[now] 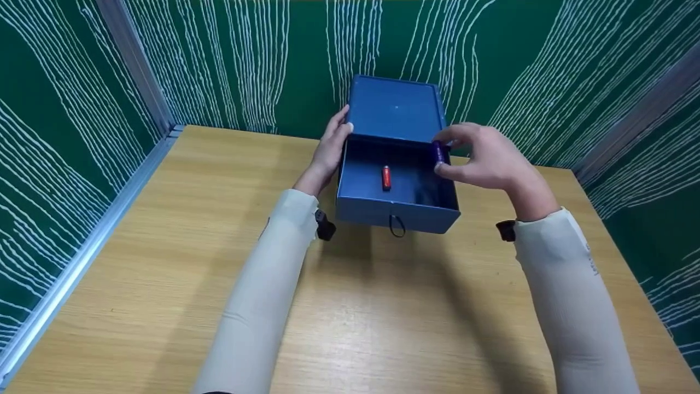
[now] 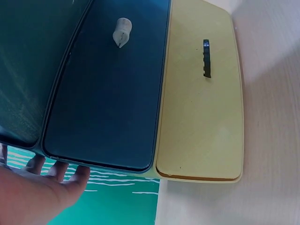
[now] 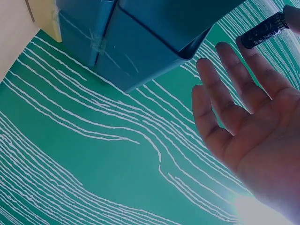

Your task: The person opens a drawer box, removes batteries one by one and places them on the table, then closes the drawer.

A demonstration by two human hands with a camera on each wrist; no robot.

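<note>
My right grip [image 1: 486, 156] pinches a purple cylinder [image 1: 439, 153] by its ends, rightward of the red cylinder [image 1: 386, 178] inside the open blue box [image 1: 377, 210].

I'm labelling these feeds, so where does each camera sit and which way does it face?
Head: worn on the head, facing forward and down at the open blue box; left hand, right hand and both sleeved forearms show.
Left wrist: on that wrist, facing the box's inside and front; part of the left hand shows.
Right wrist: on that wrist, facing the box's outside and green wall; right hand shows, pinching a cylinder.
Shared: head and right wrist both show that cylinder.
</note>
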